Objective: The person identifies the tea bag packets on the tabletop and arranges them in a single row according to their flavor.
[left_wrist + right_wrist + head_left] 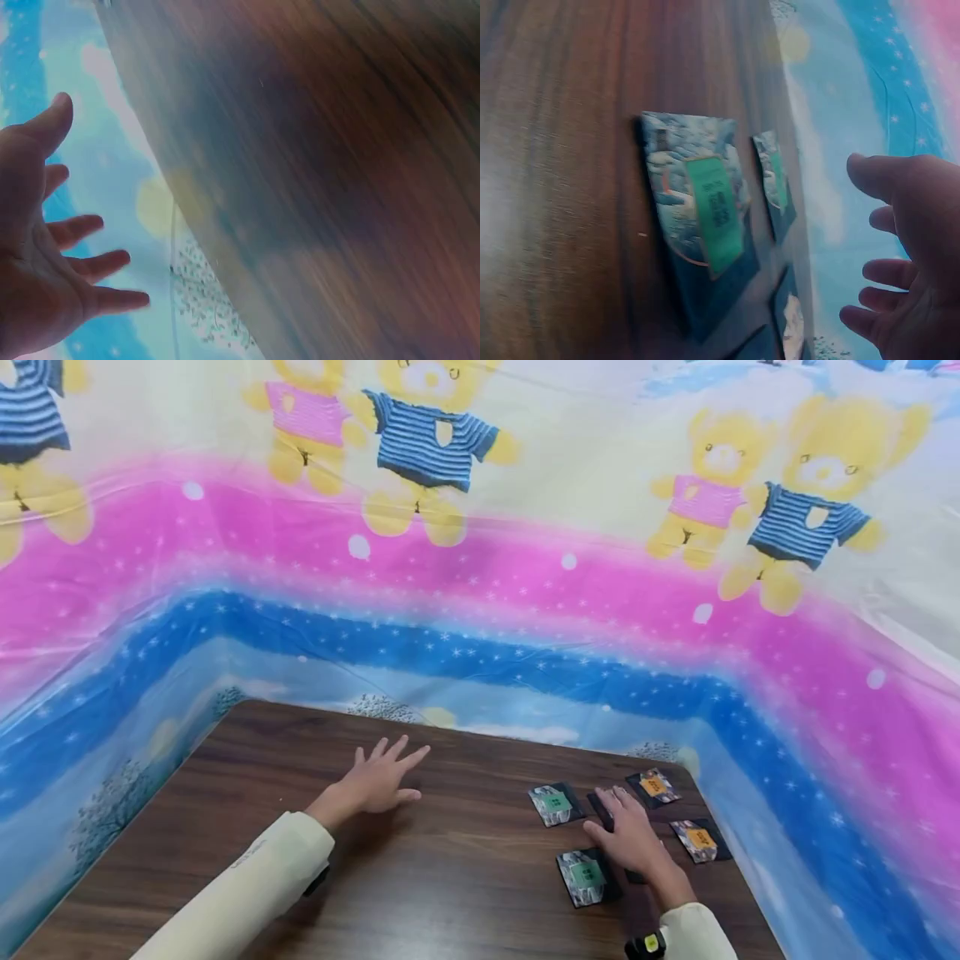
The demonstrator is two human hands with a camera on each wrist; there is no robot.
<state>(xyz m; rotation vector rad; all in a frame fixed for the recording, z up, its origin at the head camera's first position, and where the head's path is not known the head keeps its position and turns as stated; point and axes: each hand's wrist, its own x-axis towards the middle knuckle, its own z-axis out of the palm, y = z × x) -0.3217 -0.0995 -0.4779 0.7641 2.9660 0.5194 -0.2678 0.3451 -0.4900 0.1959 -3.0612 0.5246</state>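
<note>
My left hand (372,781) hovers over the left half of the wooden table, fingers spread and holding nothing. In the left wrist view the left hand (37,262) shows its palm side with the thumb out. On the right, my right hand (632,835) is above a group of flat packets, its fingers extended. Two packets with green labels, a far one (553,803) and a near one (587,877), lie left of it. Two orange-labelled packets, one farther (654,787) and one nearer (699,841), lie to its right. A dark packet (600,811) is partly hidden under the fingers.
The brown wooden table (450,860) ends at the back and sides against a hanging cloth (480,643) printed with bears and pink and blue bands. Each wrist wears a dark strapped device, with the right one (645,945) showing a yellow mark.
</note>
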